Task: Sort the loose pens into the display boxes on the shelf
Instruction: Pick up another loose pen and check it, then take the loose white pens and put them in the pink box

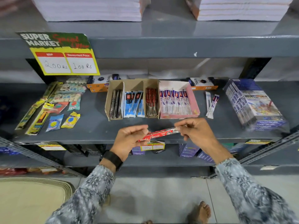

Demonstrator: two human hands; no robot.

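2 display boxes (pixel 111 101) (pixel 195 101), 2 loose pens (pixel 212 105), 1 held pen (pixel 159 134).

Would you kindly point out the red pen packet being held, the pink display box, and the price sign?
red pen packet (pixel 157 134), head view, printed middle.
pink display box (pixel 192 98), head view, right wall.
price sign (pixel 64 54), head view, centre.

This is a shop, in its stationery aisle. A printed price sign (pixel 60 53) reading "Super Market" with a marked-down price hangs on grey metal shelving (pixel 161 47). Display boxes of packaged pens (pixel 132 98), boxed goods (pixel 255 104) and stacked notebooks (pixel 90 8) fill the shelves.
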